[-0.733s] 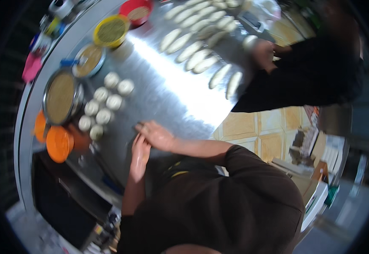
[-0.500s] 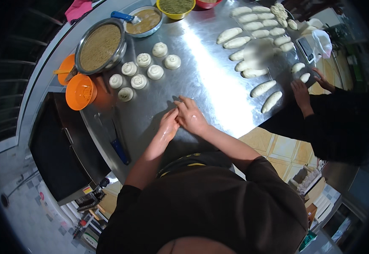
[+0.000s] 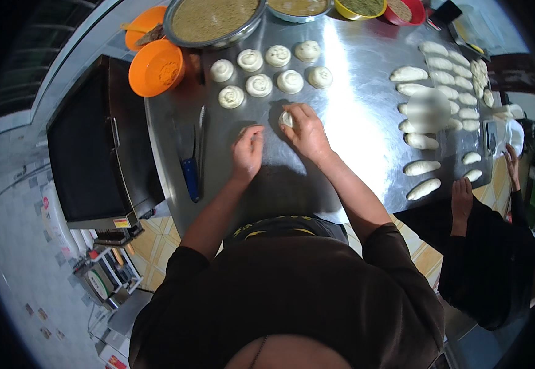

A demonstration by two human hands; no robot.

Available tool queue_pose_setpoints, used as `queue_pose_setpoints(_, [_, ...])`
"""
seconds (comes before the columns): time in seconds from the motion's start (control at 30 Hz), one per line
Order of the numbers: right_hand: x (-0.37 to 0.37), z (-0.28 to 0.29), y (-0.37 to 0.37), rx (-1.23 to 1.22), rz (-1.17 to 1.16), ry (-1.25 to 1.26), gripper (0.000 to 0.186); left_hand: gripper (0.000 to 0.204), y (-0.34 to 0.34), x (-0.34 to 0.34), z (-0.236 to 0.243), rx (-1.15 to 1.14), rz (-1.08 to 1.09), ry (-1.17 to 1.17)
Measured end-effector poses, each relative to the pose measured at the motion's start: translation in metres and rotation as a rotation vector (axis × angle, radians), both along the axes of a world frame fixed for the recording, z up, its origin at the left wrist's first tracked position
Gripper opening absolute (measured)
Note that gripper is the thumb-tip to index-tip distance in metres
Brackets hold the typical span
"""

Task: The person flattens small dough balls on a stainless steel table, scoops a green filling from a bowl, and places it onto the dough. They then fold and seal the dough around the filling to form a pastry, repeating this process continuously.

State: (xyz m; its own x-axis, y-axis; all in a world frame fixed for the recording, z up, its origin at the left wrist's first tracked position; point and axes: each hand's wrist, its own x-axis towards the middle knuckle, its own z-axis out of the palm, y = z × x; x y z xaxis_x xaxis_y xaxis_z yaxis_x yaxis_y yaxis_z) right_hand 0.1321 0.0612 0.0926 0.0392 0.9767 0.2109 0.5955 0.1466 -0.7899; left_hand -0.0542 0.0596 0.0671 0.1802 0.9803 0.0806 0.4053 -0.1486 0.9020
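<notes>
On the steel table point(image 3: 361, 147), my right hand point(image 3: 306, 132) has its fingers round a white dough round point(image 3: 286, 119), partly hidden beneath them. To its left, my left hand point(image 3: 249, 147) is empty, with loosely bent fingers apart. Beyond my hands stand several coiled dough rounds point(image 3: 259, 85) in rough rows. A blue-handled knife point(image 3: 191, 178) and a long metal tool point(image 3: 201, 132) lie left of my left hand.
Orange bowls point(image 3: 150, 77), a steel bowl point(image 3: 211, 18) and other filled bowls point(image 3: 298, 7) line the back. Oval dough pieces point(image 3: 420, 167) fill the right side, beside a co-worker's hands point(image 3: 461, 197) and a scale point(image 3: 490, 135). A black appliance point(image 3: 86, 150) stands left.
My hands, together earlier, have parted; the right has moved forward and now grips a dough round. The view has turned, and the table's contents appear shifted.
</notes>
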Motion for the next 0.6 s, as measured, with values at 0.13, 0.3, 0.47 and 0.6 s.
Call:
queue_pose_setpoints(0.13, [-0.009,0.007,0.016,-0.090,0.004,0.096,0.038,0.039,0.001,-0.076,-0.028,0.210,0.020,0.410])
queue_pose_setpoints(0.3, [-0.010,0.006,0.018,-0.029,0.038,0.025,0.039,0.083,-0.001,-0.066,-0.041,0.291,-0.129,0.838])
queue_pose_setpoints(0.47, [-0.065,0.010,0.033,0.030,0.206,-0.089,0.035,0.090,-0.030,-0.012,-0.037,0.070,-0.709,0.755])
queue_pose_setpoints(0.6, [-0.121,-0.018,0.045,0.136,0.418,-0.243,0.040,0.080,-0.056,-0.030,-0.039,0.160,-0.731,0.538])
